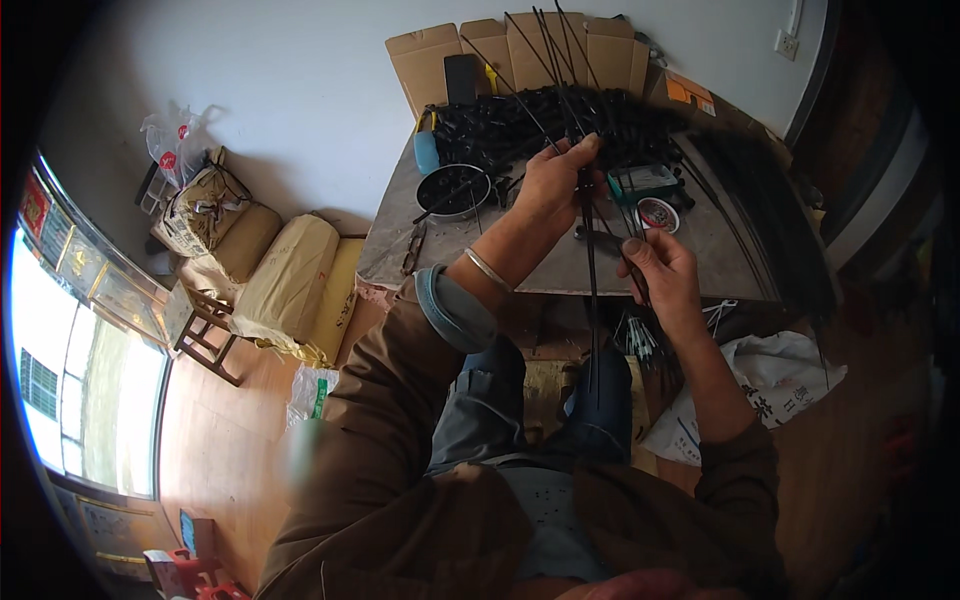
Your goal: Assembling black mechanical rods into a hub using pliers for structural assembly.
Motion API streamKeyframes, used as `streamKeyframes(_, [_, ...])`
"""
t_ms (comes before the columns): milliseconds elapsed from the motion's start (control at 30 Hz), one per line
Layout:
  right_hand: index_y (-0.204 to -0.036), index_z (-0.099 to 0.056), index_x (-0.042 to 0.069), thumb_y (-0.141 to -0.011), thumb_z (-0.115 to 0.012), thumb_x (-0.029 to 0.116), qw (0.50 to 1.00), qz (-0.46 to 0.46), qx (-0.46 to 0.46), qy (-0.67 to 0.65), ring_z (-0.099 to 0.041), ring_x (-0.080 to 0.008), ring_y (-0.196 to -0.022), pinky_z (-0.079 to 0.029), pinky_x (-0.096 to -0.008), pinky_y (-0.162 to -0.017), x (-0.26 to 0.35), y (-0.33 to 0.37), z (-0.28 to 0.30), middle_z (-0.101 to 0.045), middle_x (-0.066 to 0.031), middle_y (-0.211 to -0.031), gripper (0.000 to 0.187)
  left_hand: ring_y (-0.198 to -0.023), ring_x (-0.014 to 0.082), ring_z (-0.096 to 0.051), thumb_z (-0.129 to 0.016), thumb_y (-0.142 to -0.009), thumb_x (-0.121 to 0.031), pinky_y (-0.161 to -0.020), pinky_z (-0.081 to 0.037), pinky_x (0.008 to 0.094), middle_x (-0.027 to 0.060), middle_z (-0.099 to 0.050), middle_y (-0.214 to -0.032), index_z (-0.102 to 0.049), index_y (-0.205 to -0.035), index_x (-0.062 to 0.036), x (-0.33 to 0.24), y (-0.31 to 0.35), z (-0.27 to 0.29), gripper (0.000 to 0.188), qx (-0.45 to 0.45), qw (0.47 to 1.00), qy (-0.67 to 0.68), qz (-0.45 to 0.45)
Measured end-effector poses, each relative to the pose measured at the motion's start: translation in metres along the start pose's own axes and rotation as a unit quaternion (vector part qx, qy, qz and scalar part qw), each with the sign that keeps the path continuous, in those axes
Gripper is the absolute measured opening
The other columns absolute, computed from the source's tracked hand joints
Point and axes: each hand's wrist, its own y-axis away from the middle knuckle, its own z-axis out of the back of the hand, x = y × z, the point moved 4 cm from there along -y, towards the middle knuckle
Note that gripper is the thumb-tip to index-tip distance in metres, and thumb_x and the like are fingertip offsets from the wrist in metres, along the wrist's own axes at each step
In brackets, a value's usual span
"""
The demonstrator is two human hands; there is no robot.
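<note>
My left hand (562, 180), a bracelet at its wrist, is closed round several thin black rods (594, 270) above the grey table (385, 240). They fan out upward past the fingers, and their lower ends hang over my lap. To the right and a little nearer, my right hand (662, 272) pinches a thin black rod between thumb and fingers. Its exact grip is partly hidden. Beyond both hands lies a heap of small black parts (500, 125). A round pan (453, 194) holding dark pieces sits left of my left hand.
A long bundle of black rods (770, 220) covers the table's right side. Near my right hand are a green tray (645, 182) and a round tin (657, 214). Cardboard (425, 65) stands behind. Wrapped sacks (285, 270) lie left; a white bag (780, 375) lies right.
</note>
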Motion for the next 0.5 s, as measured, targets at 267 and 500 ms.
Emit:
streamKeyframes(267, [-0.086,-0.058,0.006,-0.092,-0.062,0.024,0.996,0.064,-0.058,0.009,-0.038,-0.0018,-0.045,-0.026,-0.0188,-0.038,0.029,-0.010,0.017,-0.049,0.0025,-0.061,0.019,-0.057,0.0113,-0.048,-0.055,-0.096,-0.026,-0.052,-0.043,0.0282,-0.0002,-0.051,-0.074,-0.056,-0.094,-0.0065,-0.009,0.006,-0.002,0.020,-0.015,0.999,-0.025,0.018])
streamKeyframes(500, [-0.087,-0.055,0.005,-0.094,-0.059,0.022,0.992,0.083,-0.035,-0.086,-0.036,-0.0017,-0.045,-0.024,-0.0178,-0.038,0.062,-0.014,0.031,-0.044,0.0025,-0.063,0.019,-0.052,0.0062,-0.034,-0.057,-0.095,-0.029,-0.044,-0.027,0.0236,-0.0027,-0.045,-0.072,-0.055,-0.094,-0.0093,-0.012,0.003,-0.006,0.020,0.019,0.999,-0.038,0.012])
